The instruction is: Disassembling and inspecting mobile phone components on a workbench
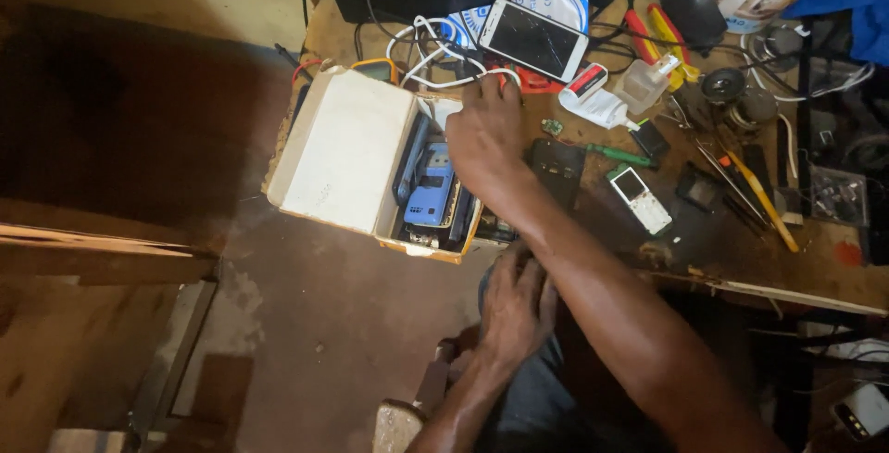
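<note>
Reaching into a cardboard box (344,149) of old phones at the edge of a cluttered wooden bench (815,272).

Right hand (485,134) lies palm-down over the box's far corner, its grip loosely curled with fingers on white cables (435,71); whether it holds anything cannot be told. Just beneath its wrist side, a blue phone (429,195) sits among dark handsets packed upright in the box, whose pale flap hangs open away from the hand. Left hand (515,307) rests flat on the knee, holding nothing. Beyond the right hand's fingers lies a cracked white smartphone (534,39); beside the forearm, a small white handset (640,198), a green screwdriver (619,154) and a yellow-handled tool (765,199).
</note>
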